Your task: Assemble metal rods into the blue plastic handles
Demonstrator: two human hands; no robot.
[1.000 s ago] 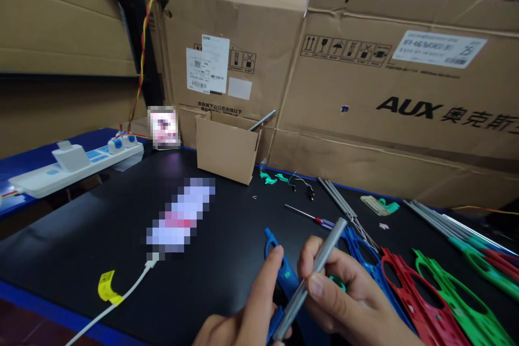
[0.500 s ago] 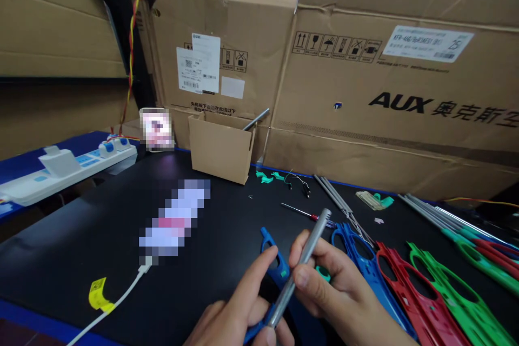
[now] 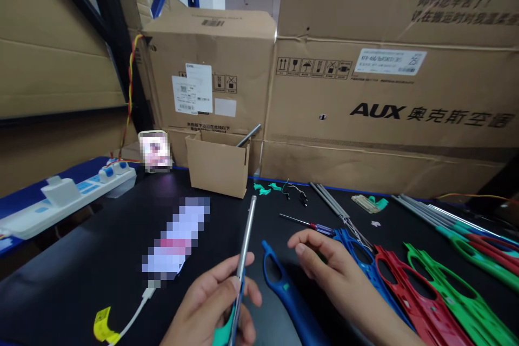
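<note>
L hand (image 3: 211,303) clamped on metal tube (image 3: 246,240); R hand (image 3: 332,265), fingers apart, nr blue handle shell (image 3: 295,305). Prob. positioning tube; next needs steady grip.

Partly lost to me
The bottom edge crops the blue handle (image 3: 292,304) at five o'clock; the left hand (image 3: 213,294) partly hides a green piece (image 3: 223,332).
</note>
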